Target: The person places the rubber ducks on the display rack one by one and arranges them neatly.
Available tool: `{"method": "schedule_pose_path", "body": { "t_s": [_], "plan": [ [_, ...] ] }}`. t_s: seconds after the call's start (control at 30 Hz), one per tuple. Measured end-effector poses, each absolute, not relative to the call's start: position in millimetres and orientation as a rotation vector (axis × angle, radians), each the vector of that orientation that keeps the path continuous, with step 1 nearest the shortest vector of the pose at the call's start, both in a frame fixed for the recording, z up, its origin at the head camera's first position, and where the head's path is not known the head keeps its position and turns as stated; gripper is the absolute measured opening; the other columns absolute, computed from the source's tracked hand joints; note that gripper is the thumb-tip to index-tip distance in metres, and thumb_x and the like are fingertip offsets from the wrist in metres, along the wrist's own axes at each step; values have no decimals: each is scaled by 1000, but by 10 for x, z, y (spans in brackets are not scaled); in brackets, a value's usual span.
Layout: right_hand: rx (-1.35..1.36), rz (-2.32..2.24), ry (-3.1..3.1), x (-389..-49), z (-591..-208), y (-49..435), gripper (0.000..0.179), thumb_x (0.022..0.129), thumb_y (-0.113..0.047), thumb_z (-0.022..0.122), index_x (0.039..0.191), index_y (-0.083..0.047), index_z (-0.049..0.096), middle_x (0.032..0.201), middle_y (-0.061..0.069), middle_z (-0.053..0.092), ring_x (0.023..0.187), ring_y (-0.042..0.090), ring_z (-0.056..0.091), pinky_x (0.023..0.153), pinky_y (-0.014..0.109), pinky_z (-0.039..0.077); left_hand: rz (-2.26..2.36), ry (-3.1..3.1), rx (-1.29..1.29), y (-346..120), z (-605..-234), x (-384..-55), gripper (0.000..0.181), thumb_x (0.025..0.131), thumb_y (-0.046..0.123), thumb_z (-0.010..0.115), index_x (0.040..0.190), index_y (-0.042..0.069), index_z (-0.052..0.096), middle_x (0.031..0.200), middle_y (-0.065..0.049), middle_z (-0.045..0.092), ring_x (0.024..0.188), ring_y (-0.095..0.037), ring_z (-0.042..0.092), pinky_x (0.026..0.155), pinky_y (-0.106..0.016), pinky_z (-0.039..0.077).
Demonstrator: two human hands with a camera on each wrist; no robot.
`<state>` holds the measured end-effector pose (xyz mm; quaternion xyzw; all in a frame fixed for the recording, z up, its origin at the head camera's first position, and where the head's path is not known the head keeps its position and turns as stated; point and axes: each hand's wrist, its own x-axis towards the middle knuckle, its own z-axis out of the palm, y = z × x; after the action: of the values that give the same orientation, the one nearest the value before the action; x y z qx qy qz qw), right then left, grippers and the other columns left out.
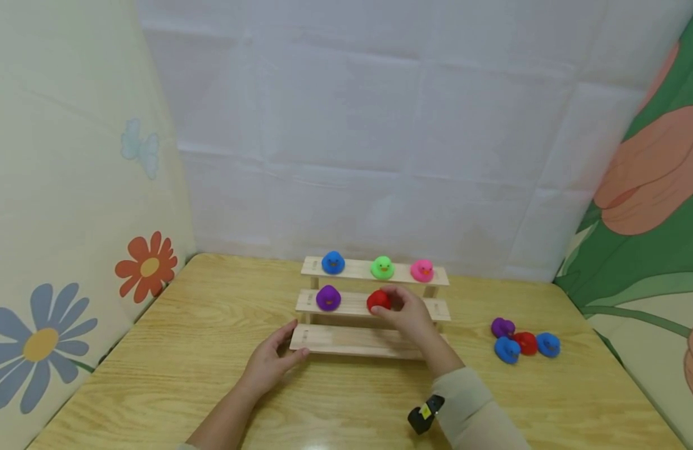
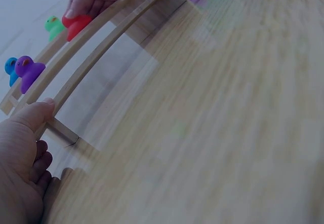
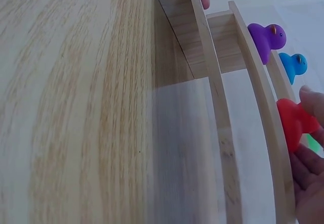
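A three-step wooden rack (image 1: 346, 340) stands on the table. At the left end of its lowest step, my left hand (image 1: 269, 359) grips the board, thumb at the front edge. My right hand (image 1: 408, 314) pinches a red rubber duck (image 1: 378, 302) at the middle step; in the right wrist view the red duck (image 3: 289, 125) sits right at the board between thumb and fingers. To its left on that step is a purple duck (image 1: 328, 298). Along the top step stand a blue duck (image 1: 333, 262), a green duck (image 1: 382, 268) and a pink duck (image 1: 422, 270).
Right of the rack, a loose group lies on the table (image 1: 155, 375): a purple duck (image 1: 502, 327), a red duck (image 1: 526, 342) and two blue ducks, one nearer (image 1: 507, 350) and one farther right (image 1: 548, 344). Cloth backdrops (image 1: 374, 125) hang behind and at both sides.
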<state>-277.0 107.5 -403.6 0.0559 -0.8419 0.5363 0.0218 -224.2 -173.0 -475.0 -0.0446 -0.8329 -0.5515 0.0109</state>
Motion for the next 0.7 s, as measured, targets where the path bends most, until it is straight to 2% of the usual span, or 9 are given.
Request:
{"method": "schedule_pose_path", "body": {
  "t_s": [0.2, 0.43, 0.7],
  "plan": [
    [171, 1641, -2641, -2773, -4047, 1084, 44, 83, -22, 80, 122, -11, 64, 119, 9, 67, 109, 25, 60, 99, 43, 52, -1704, -2597, -141, -1733, -4760, -2246, 75, 88, 23, 74, 148, -3, 36, 148, -23, 46, 140, -39, 40, 120, -51, 26],
    [199, 1684, -2614, -2773, -4062, 1099, 52, 82, -19, 80, 129, -8, 60, 130, 13, 63, 121, 30, 59, 107, 44, 48, -1714, -2593, -133, -1725, -4754, -2240, 75, 87, 22, 74, 147, -2, 37, 148, -22, 46, 140, -38, 41, 120, -50, 27],
    [186, 1677, -2577, -2714, -4089, 1177, 52, 83, -21, 79, 131, -12, 60, 130, 10, 63, 120, 27, 59, 106, 44, 48, -1727, -2595, -139, -1728, -4727, -2213, 75, 88, 22, 73, 148, -3, 36, 148, -24, 46, 139, -39, 41, 120, -52, 25]
  ]
}}
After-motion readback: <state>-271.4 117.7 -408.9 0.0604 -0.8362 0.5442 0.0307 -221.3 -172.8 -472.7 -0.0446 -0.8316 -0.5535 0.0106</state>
